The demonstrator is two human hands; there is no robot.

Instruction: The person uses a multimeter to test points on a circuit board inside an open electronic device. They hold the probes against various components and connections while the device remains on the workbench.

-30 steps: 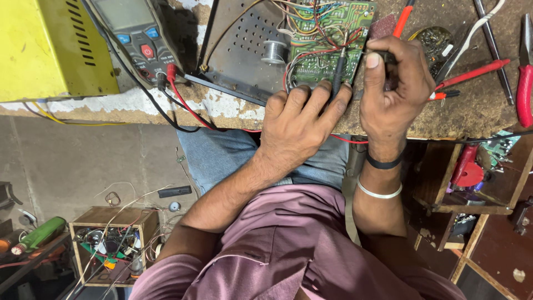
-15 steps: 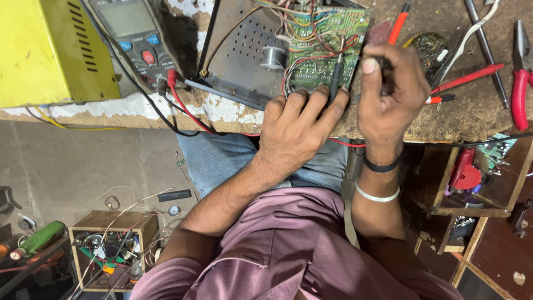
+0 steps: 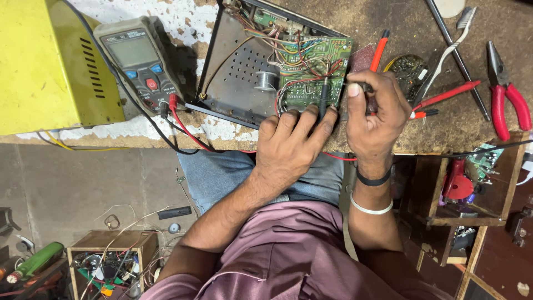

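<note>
Your left fingers [image 3: 311,119] are pinched together around a slim black probe [image 3: 323,95], its tip down on the green circuit board [image 3: 311,69], while the rest of your left hand [image 3: 288,147] rests on the bench edge. Your right hand [image 3: 375,114] is curled shut on a second probe beside the board's right edge; only a dark stub of it shows by your thumb, and I cannot tell where its tip lands. The board sits tilted inside an open grey metal chassis [image 3: 236,72] with a perforated floor, near the middle of the worn wooden bench [image 3: 411,28]; a tangle of coloured wires crosses it, and a spool of solder [image 3: 266,80] lies on the chassis floor just left of it. Red and black leads run from under your hands to a grey multimeter [image 3: 139,61], which leans against a yellow metal box [image 3: 44,61] with vent slots. Right of your right hand lie a red-handled pen-like tool [image 3: 379,50], a round tin [image 3: 405,69] partly hidden by your knuckles, a toothbrush [image 3: 444,50], red tweezers-like probes [image 3: 444,97] and red-handled pliers [image 3: 505,91]. The chassis top is cut off by the frame. Below the bench, a wooden crate of parts [image 3: 111,261] is too cluttered to make out
</note>
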